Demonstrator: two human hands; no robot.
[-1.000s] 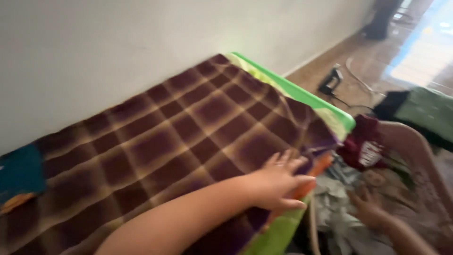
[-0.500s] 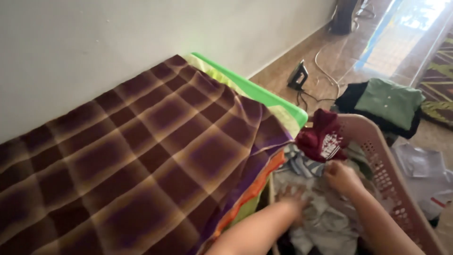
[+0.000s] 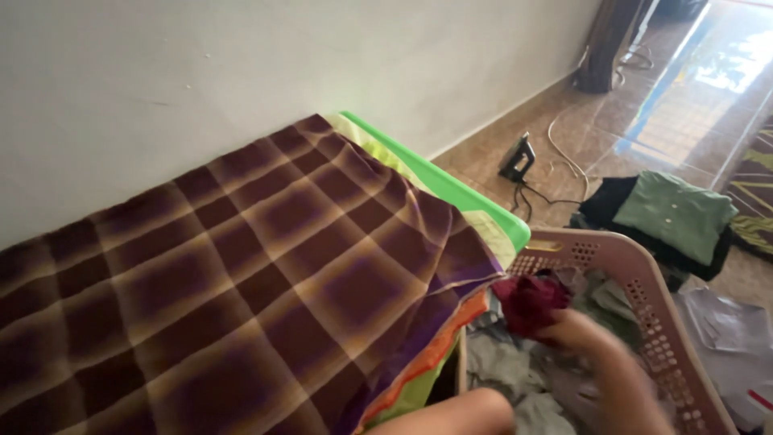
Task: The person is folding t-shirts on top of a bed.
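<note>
1 right hand [image 3: 576, 330] pinching maroon garment [image 3: 527, 302] inside basket [image 3: 644, 282]; left grip unseen; snagging neighbouring clothes likely spills them.

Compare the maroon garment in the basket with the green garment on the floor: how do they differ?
The maroon garment is bunched and crumpled; the green garment is folded flat. The maroon one sits inside the pink laundry basket at the right hand; the green one rests apart on a dark pile on the floor, with no hand near. Both are cloth.
</note>
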